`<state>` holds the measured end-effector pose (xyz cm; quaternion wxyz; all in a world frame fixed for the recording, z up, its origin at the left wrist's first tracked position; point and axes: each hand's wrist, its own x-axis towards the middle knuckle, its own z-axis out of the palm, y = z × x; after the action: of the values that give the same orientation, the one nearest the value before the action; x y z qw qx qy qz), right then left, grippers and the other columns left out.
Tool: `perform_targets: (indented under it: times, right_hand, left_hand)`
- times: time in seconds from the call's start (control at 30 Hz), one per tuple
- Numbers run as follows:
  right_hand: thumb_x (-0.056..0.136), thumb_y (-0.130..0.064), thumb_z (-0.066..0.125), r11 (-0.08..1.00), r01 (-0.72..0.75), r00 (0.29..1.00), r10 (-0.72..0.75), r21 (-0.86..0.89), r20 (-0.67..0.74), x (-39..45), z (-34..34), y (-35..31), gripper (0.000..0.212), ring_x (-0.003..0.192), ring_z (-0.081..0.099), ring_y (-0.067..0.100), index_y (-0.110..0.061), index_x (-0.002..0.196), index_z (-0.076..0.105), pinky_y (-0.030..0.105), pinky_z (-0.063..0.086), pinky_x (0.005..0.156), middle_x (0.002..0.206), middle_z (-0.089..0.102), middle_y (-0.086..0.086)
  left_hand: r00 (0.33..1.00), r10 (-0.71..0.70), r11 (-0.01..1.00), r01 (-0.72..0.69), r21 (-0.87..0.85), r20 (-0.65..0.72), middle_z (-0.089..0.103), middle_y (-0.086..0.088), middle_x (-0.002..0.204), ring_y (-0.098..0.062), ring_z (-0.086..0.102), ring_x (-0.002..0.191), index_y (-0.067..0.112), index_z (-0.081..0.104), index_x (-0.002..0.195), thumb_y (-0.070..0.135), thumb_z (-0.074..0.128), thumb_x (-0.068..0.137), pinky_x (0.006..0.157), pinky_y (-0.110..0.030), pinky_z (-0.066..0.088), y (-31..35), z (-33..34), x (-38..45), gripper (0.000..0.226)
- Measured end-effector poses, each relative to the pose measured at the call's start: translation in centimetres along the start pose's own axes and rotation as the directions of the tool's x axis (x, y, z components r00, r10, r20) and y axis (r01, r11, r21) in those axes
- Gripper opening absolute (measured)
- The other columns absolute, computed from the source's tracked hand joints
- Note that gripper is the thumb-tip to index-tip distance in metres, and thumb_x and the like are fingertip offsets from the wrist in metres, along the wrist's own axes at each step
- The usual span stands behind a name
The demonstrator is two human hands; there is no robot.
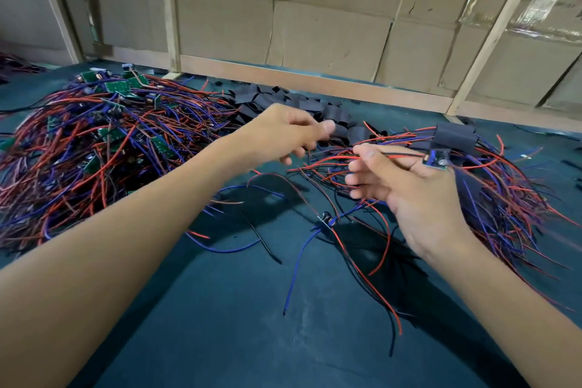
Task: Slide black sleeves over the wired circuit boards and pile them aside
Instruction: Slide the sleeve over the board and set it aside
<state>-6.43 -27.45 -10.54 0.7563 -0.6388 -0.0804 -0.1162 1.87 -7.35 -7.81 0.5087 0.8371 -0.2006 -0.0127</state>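
Board (436, 161) held by its wires in right hand (406, 186); left hand (293, 135), loosely curled and empty, reaches toward sleeves (283, 101); next: pick one sleeve.

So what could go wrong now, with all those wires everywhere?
The right hand pinches one small circuit board by its wires, so it might slip or twist.

Loose wires hang under that hand over another board on the table; they could snag and drag it along.

The left hand is reaching toward the black sleeves; it may grab several at once.
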Motion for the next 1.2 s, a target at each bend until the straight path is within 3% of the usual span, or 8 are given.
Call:
perform_targets:
  times: [0.07, 0.13, 0.3, 0.5, 0.63, 0.8, 1.03, 1.2]
  right_hand:
    - [0.078, -0.017, 0.076, 0.991, -0.049, 0.999, 0.050, 0.124, -0.002, 0.1, 0.1, -0.4, 0.017, 0.067, 0.072, 0.022, -0.005, 0.089, 0.075, 0.029, 0.057, 0.058, 0.078, 0.073, 0.012]
    - [0.074, -0.013, 0.076, 0.981, -0.079, 0.997, 0.079, 0.177, 0.007, 0.2, 0.2, -0.9, 0.014, 0.063, 0.069, 0.019, -0.006, 0.086, 0.071, 0.028, 0.057, 0.057, 0.074, 0.070, 0.010]
    - [0.070, -0.007, 0.077, 0.980, -0.077, 0.997, 0.071, 0.183, 0.038, 0.0, 0.4, -1.1, 0.018, 0.056, 0.058, 0.018, -0.012, 0.076, 0.060, 0.028, 0.053, 0.055, 0.066, 0.059, 0.009]
    - [0.085, 0.009, 0.062, 0.973, -0.086, 0.995, 0.073, 0.216, 0.066, 0.3, -0.3, -1.3, 0.023, 0.049, 0.051, 0.021, -0.010, 0.074, 0.056, 0.033, 0.052, 0.052, 0.058, 0.051, 0.009]
    - [0.095, 0.004, 0.048, 0.976, -0.195, 0.973, 0.181, 0.093, 0.141, 0.1, -0.2, -0.7, 0.035, 0.065, 0.074, 0.028, -0.006, 0.084, 0.080, 0.032, 0.059, 0.056, 0.083, 0.075, 0.021]
    - [0.079, -0.015, 0.077, 0.992, -0.123, 0.981, 0.121, 0.009, 0.154, -0.5, 0.3, -0.3, 0.009, 0.070, 0.075, 0.028, -0.011, 0.086, 0.081, 0.031, 0.059, 0.061, 0.084, 0.076, 0.020]
    - [0.091, 0.000, 0.067, 0.992, -0.092, 0.996, 0.092, 0.089, 0.010, -0.3, 0.1, -0.6, 0.006, 0.071, 0.074, 0.034, -0.006, 0.090, 0.071, 0.035, 0.061, 0.063, 0.081, 0.073, 0.021]
    - [0.096, -0.001, 0.064, 0.994, -0.076, 0.997, 0.077, 0.072, -0.003, -0.5, 0.5, -0.3, 0.004, 0.086, 0.076, 0.040, 0.000, 0.095, 0.068, 0.037, 0.062, 0.070, 0.090, 0.076, 0.024]
  left_hand:
    - [0.969, 0.199, 0.908, -0.126, 0.399, -0.147, 0.064, 0.011, 0.075, -0.004, 0.059, 0.072, 0.019, 0.074, 0.094, 0.041, 0.063, 0.097, 0.067, -0.018, 0.041, -1.3, -0.9, 1.9, 0.025]
    - [0.959, 0.277, 0.761, -0.181, 0.623, -0.060, 0.065, 0.002, 0.094, -0.019, 0.062, 0.098, 0.014, 0.072, 0.108, 0.033, 0.058, 0.101, 0.084, -0.025, 0.043, -2.6, -1.6, 3.6, 0.025]
    - [0.976, 0.100, 0.456, -0.218, 0.863, 0.193, 0.053, -0.012, 0.130, -0.032, 0.043, 0.123, 0.011, 0.055, 0.134, 0.044, 0.043, 0.104, 0.104, -0.051, 0.042, -5.4, -0.4, 5.6, 0.046]
    - [0.996, 0.048, 0.704, -0.088, 0.705, 0.076, 0.062, -0.012, 0.111, -0.031, 0.055, 0.107, 0.013, 0.059, 0.112, 0.050, 0.056, 0.098, 0.083, -0.037, 0.044, -5.7, 0.9, 7.5, 0.040]
    - [0.994, -0.044, 0.660, -0.047, 0.750, 0.100, 0.063, -0.005, 0.109, -0.030, 0.058, 0.106, 0.019, 0.058, 0.106, 0.046, 0.067, 0.092, 0.091, -0.044, 0.051, -5.0, 0.3, 8.7, 0.032]
    - [0.983, -0.124, 0.531, -0.050, 0.846, 0.136, 0.056, -0.007, 0.117, -0.034, 0.056, 0.111, 0.019, 0.049, 0.121, 0.059, 0.068, 0.085, 0.094, -0.055, 0.049, -3.6, -0.4, 9.1, 0.057]
    - [0.937, 0.135, 0.392, -0.348, 0.852, 0.321, 0.052, -0.015, 0.119, -0.035, 0.051, 0.112, 0.005, 0.058, 0.123, 0.046, 0.050, 0.101, 0.102, -0.044, 0.041, -2.6, 1.5, 2.5, 0.047]
    - [0.872, 0.462, 0.593, -0.439, 0.675, 0.162, 0.056, -0.014, 0.116, -0.031, 0.052, 0.109, 0.003, 0.058, 0.127, 0.032, 0.057, 0.099, 0.102, -0.041, 0.042, -1.7, 2.5, -2.6, 0.041]
